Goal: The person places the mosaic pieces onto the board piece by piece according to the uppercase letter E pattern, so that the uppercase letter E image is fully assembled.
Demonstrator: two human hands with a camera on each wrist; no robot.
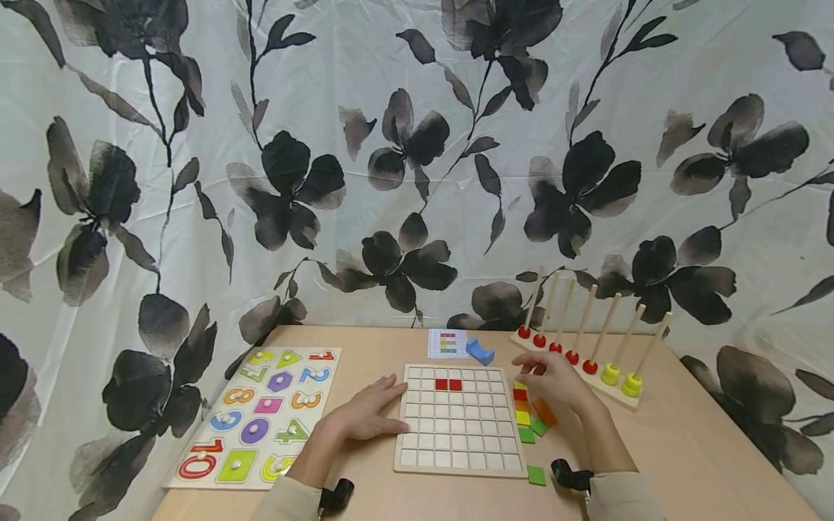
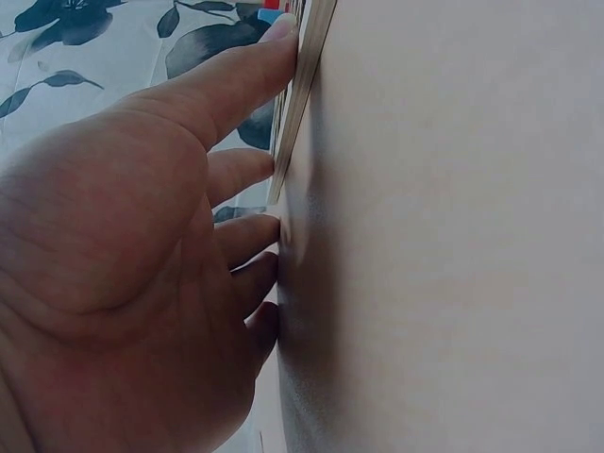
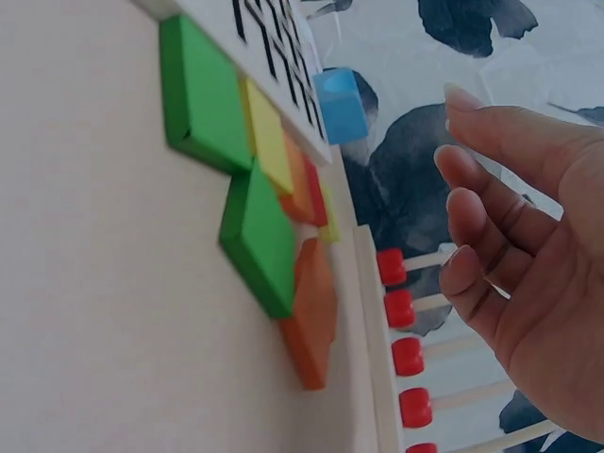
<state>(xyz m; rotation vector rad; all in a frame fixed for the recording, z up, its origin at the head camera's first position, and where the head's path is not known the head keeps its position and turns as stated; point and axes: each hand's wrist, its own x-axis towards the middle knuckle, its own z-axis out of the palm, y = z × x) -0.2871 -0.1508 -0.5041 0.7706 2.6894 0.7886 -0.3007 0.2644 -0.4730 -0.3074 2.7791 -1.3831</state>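
A white gridded board (image 1: 459, 427) lies in the middle of the table with two red square tiles (image 1: 448, 385) side by side in its upper part. My left hand (image 1: 366, 411) rests at the board's left edge, thumb and fingers spread and touching its rim. Above the board's upper right corner hovers my right hand (image 1: 554, 376), its fingers loosely bent; in the right wrist view nothing shows between them. Below that hand, along the board's right side, lie a yellow tile (image 1: 523, 418), green tiles (image 3: 203, 94), an orange tile (image 3: 311, 316) and a few others partly overlapping.
A number and shape puzzle board (image 1: 260, 412) lies at the left. Behind the grid board are a small pattern card (image 1: 447, 344) and a blue plastic piece (image 1: 480, 352). A peg rack (image 1: 609, 391) with red and yellow beads stands back right. One green tile (image 1: 536, 475) lies near the front.
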